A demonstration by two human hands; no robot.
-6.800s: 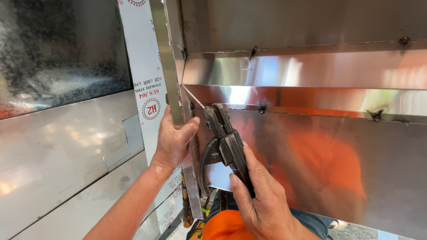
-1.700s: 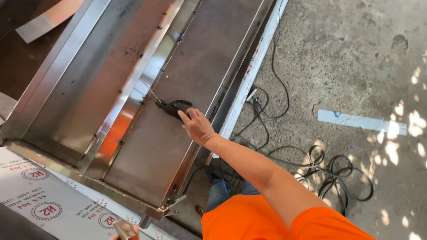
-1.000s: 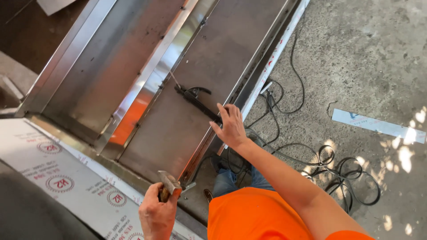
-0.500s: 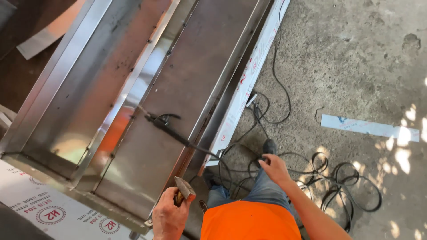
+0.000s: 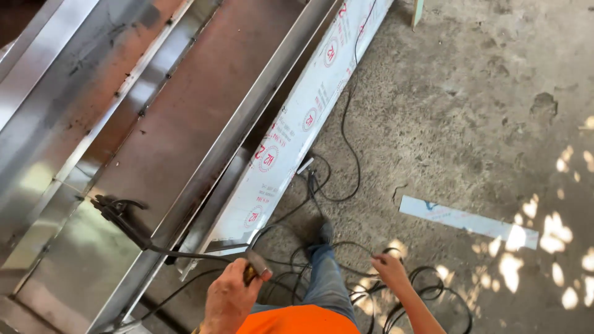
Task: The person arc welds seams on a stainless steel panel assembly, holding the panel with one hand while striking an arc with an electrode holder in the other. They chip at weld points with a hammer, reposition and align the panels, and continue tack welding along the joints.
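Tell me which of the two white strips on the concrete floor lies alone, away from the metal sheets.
The short white strip at the right, beyond the right hand. The long printed strip lies against the edge of the metal sheets.

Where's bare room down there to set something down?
Free: the concrete floor right of the filmed sheet and above the white strip; also the steel tray above the electrode holder. Crowded: cables around the shoe and both hands.
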